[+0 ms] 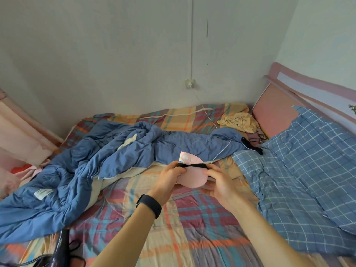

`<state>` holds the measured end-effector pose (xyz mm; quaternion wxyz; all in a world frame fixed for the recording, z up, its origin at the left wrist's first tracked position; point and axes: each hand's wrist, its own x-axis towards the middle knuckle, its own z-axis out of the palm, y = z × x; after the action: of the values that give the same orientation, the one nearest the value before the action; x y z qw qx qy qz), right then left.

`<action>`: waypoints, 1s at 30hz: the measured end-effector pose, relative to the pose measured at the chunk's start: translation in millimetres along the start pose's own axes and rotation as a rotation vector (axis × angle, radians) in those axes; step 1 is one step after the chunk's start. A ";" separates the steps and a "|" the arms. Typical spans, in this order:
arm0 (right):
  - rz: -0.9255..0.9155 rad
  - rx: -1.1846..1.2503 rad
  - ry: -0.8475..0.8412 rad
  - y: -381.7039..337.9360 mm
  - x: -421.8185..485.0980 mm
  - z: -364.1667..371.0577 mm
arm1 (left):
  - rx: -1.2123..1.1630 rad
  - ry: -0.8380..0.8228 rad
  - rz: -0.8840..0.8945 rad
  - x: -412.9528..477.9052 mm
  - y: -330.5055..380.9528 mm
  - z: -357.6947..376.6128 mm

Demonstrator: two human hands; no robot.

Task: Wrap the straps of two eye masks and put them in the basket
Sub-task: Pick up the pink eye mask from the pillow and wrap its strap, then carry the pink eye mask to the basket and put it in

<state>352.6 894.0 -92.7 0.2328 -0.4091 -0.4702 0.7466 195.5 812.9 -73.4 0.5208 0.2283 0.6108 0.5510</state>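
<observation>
A pink eye mask is held up above the plaid bed sheet, its black strap stretched across its back. My left hand grips the mask's left end and the strap. My right hand pinches the strap's right end at the mask's right edge. A second, black eye mask lies on the blue quilt near the headboard, apart from both hands. No basket is in view.
A crumpled blue quilt covers the left of the bed. A blue checked pillow lies at the right. A yellow cloth, a white cable and a pink headboard are at the back. A dark object sits bottom left.
</observation>
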 end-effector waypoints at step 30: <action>-0.075 -0.319 -0.556 73.4 -45.6 151.5 | 0.226 0.696 0.171 -172.6 -81.0 -124.5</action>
<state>255.0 750.1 -106.5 0.0555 -0.2032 -0.6416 0.7375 169.8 588.1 -99.4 0.2055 0.1336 0.7868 0.5664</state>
